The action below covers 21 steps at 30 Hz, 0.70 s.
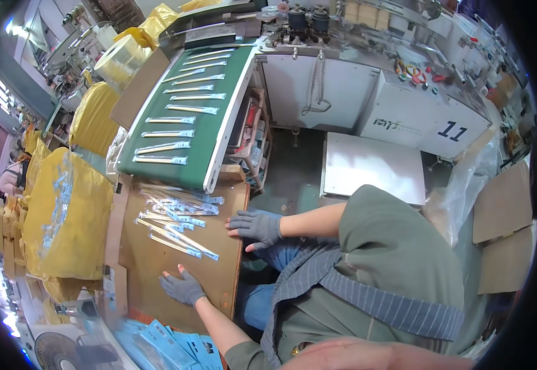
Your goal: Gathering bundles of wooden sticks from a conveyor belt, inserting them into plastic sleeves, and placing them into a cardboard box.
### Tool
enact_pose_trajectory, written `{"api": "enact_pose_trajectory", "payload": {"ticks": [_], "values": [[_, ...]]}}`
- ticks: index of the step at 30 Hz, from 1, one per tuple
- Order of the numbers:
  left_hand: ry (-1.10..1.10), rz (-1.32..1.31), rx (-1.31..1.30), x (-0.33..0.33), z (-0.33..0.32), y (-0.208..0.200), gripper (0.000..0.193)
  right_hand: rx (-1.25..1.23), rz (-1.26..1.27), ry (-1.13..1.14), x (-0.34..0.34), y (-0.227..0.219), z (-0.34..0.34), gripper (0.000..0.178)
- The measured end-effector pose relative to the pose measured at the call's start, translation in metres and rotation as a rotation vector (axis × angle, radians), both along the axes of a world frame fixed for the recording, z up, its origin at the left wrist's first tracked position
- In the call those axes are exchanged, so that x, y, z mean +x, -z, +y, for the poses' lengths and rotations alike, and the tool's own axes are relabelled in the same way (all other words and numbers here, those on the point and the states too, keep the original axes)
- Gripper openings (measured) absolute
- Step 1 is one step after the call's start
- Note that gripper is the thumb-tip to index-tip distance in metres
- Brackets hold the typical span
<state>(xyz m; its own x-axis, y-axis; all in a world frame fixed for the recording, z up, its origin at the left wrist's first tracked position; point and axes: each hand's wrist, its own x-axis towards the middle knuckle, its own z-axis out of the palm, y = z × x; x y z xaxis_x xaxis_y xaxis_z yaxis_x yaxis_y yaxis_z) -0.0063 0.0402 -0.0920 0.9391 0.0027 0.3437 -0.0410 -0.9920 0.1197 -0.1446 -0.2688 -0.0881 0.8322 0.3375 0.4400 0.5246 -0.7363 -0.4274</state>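
Left hand (182, 287), gloved, lies flat and empty on the cardboard-topped table (219, 283); right hand (255, 226), fingers spread, rests at its edge, wrapped chopstick packets (176, 222) at ten o'clock.

Slim clear sachets (176, 219), long and narrow with pale blue ends, lie heaped just ahead of the left hand (182, 287) and just left of the right hand (257, 226). More identical sachets (171, 120) spaced in a row up the green belt, farther ahead. Blue flat packets (170, 342) stacked behind the left hand. Dark numeral label (452, 131) on white cabinet, well beyond the right hand.
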Motion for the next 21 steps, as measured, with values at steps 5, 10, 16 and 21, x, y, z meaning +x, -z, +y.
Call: {"api": "enact_pose_trajectory", "payload": {"ticks": [5, 10, 16, 21], "values": [[-0.019, 0.019, -0.002, -0.0026, -0.0030, -0.0044, 0.067, 0.006, 0.005, 0.008, 0.0004, 0.0002, 0.0005, 0.065], [-0.013, 0.010, -0.022, -0.0030, -0.0039, -0.0043, 0.066, 0.020, 0.003, 0.005, -0.0007, -0.0023, 0.0005, 0.064], [0.001, 0.000, -0.017, -0.0037, -0.0020, -0.0032, 0.067, -0.003, -0.015, 0.012, 0.0000, -0.0032, 0.0006, 0.063], [0.014, -0.017, -0.023, -0.0028, -0.0008, -0.0015, 0.066, 0.004, -0.012, 0.009, 0.0002, -0.0008, 0.0006, 0.064]]}}
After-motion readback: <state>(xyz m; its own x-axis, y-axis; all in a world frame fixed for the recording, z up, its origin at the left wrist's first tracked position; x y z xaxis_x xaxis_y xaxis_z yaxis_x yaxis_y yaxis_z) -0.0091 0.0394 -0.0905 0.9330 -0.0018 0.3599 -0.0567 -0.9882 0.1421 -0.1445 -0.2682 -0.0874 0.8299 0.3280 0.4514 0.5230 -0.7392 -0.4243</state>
